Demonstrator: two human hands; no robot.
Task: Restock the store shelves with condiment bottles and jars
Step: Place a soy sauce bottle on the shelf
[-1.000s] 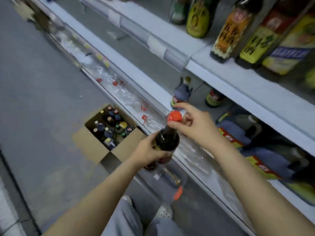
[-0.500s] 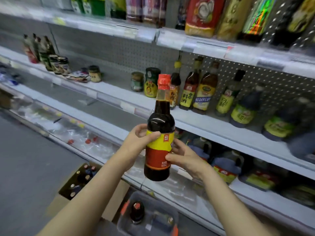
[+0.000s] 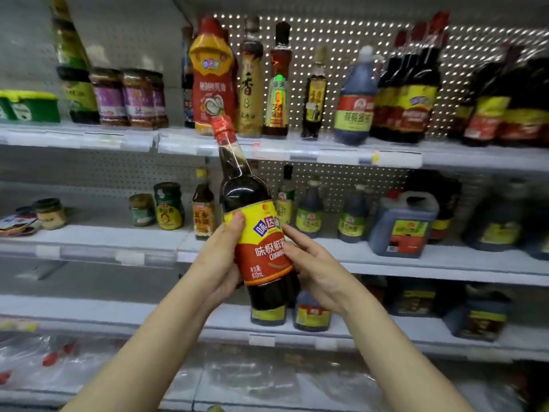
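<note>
I hold a dark soy sauce bottle [image 3: 255, 233] with a red cap and a yellow-and-red label, upright and tilted slightly left, in front of the shelves. My left hand [image 3: 221, 260] wraps its left side, thumb on the label. On the right side, my right hand [image 3: 315, 272] presses its fingers against the label. The bottle's base hides part of a lower-shelf bottle.
The middle shelf [image 3: 416, 264] carries small sauce bottles, jars [image 3: 167, 205] and a large jug [image 3: 404, 224]. The upper shelf [image 3: 267, 148] holds tall bottles and jars. A lower shelf [image 3: 371, 331] has dark bottles. Plastic-wrapped goods [image 3: 267, 382] lie at the bottom.
The bottle came up from over the cardboard box to chest height facing the shelves. My right hand went from the cap to the label. My view rose from floor to shelves.
</note>
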